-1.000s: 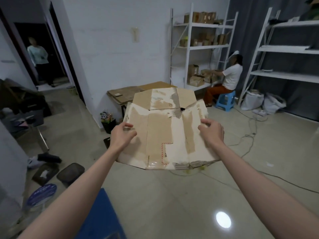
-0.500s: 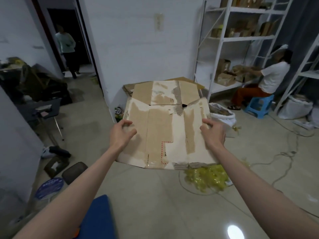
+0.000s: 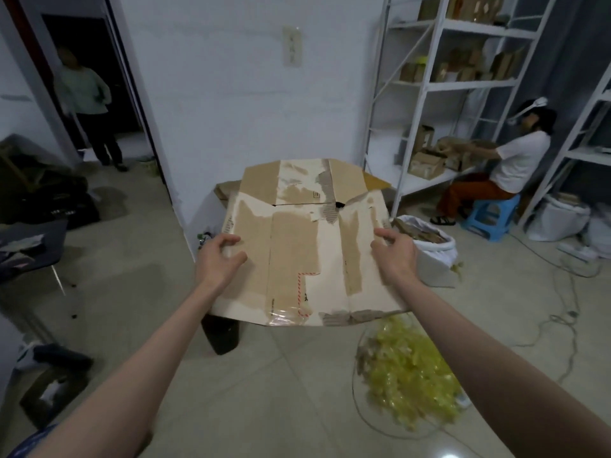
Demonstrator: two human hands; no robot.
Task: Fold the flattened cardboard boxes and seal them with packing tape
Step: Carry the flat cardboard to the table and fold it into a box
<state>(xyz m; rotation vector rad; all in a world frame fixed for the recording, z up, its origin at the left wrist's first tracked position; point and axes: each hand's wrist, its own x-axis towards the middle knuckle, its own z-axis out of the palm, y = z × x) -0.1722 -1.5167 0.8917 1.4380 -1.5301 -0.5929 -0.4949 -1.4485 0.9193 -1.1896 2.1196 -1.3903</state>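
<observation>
A flattened cardboard box [image 3: 297, 252], worn and patched with torn white paper and old tape, hangs in the air in front of me. My left hand [image 3: 218, 259] grips its left edge with curled fingers on top. My right hand [image 3: 395, 256] grips the right edge the same way. The far flaps of the box stick up and away from me. No packing tape roll is in view.
A heap of yellow plastic strips [image 3: 406, 371] lies on the floor at the lower right. A white sack [image 3: 433, 259] of scraps stands behind the box. White shelves [image 3: 426, 84] hold small boxes; a person [image 3: 502, 166] sits on a blue stool. Another person [image 3: 86, 104] stands in the doorway.
My view has swung left and down and drawn nearer the wall. The box stays flat between both hands, held the same way. The yellow strips have come into view.
</observation>
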